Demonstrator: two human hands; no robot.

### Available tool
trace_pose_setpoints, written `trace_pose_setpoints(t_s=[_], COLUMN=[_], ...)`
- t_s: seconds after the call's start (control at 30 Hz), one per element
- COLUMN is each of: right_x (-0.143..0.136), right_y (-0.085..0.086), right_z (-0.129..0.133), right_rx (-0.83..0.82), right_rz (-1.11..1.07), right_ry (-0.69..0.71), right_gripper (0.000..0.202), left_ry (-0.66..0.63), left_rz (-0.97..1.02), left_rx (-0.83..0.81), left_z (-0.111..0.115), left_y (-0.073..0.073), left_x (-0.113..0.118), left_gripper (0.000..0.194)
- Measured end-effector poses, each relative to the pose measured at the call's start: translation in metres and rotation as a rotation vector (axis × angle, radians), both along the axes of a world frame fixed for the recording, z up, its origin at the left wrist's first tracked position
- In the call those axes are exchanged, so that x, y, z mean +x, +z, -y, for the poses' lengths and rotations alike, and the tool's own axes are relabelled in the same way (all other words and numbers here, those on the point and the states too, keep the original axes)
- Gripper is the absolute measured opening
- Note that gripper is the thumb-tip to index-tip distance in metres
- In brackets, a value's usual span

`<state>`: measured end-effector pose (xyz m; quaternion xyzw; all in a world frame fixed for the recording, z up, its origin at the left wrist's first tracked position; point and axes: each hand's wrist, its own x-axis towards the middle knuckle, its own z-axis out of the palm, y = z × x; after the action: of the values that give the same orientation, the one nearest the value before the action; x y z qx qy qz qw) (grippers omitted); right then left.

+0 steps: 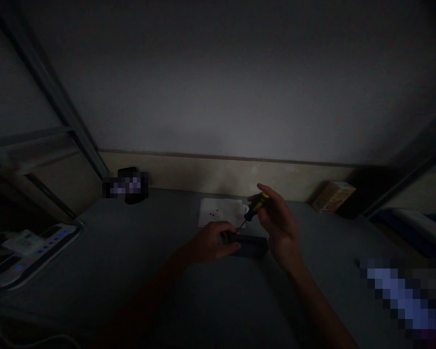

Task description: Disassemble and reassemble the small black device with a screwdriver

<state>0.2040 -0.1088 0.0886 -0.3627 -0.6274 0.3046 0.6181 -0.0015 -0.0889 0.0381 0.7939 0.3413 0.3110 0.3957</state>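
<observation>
My right hand (281, 225) is closed around the black and yellow handle of a screwdriver (256, 206), which tilts down to the left. Its thin shaft reaches the left end of a dark rectangular box (252, 246) on the table; whether the tip sits on a screw is too dark to tell. My left hand (214, 242) grips that left end of the box, fingers behind and thumb along the front. Just behind lies a white sheet of paper (221, 209) with several tiny dark pieces on it, perhaps screws.
On the left, a white power strip (32, 257) with blue lights holds a plugged-in white adapter (23, 242). A dark object (132, 198), partly blurred out, stands at the back left. A small carton (334, 196) is at the back right. The wall (221, 111) rises behind the grey table (131, 252).
</observation>
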Motion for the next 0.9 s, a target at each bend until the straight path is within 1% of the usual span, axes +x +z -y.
trace_pose_setpoints(t_s=[0.07, 0.13, 0.2, 0.27, 0.33, 0.37, 0.47, 0.57, 0.63, 0.8, 0.9], right_x=[0.000, -0.002, -0.006, -0.008, -0.007, -0.005, 0.001, 0.004, 0.002, -0.008, -0.009], right_y=[0.000, 0.001, 0.002, 0.003, 0.004, 0.004, 0.004, 0.004, 0.004, 0.004, 0.005], right_z=[0.000, 0.001, 0.001, 0.001, 0.001, 0.001, 0.001, 0.001, 0.001, 0.001, 0.003], right_rx=[-0.016, -0.008, 0.031, 0.081, 0.090, 0.081, 0.036, 0.028, 0.053, 0.090, 0.036], right_rz=[0.007, 0.015, 0.013, 0.007, 0.014, 0.019, 0.010, -0.011, 0.008, 0.007, 0.008], right_ry=[0.056, 0.068, 0.009, -0.091, -0.130, -0.115, -0.009, 0.066, 0.058, -0.068, -0.026], right_gripper=[0.047, 0.044, 0.039, 0.033, 0.032, 0.034, 0.043, 0.040, 0.036, 0.035, 0.040], left_ry=[-0.002, 0.003, 0.010, 0.010, 0.005, 0.004, 0.005, -0.003, 0.001, -0.001, -0.002], left_rz=[0.002, 0.009, 0.015, 0.010, 0.001, -0.002, 0.010, 0.017, 0.012, 0.008, 0.003], left_rx=[0.007, 0.003, -0.004, -0.007, -0.003, 0.001, 0.019, 0.007, -0.003, -0.014, -0.016], left_z=[0.000, 0.000, 0.001, 0.001, 0.001, 0.001, 0.000, -0.001, 0.000, 0.000, 0.000], left_y=[0.001, 0.001, 0.001, 0.001, 0.000, 0.000, -0.001, -0.002, -0.001, 0.001, 0.001], left_x=[0.000, 0.001, 0.001, 0.000, -0.001, -0.001, -0.001, -0.001, 0.000, -0.001, 0.000], left_gripper=[0.025, 0.024, 0.024, 0.025, 0.026, 0.026, 0.025, 0.024, 0.025, 0.027, 0.025])
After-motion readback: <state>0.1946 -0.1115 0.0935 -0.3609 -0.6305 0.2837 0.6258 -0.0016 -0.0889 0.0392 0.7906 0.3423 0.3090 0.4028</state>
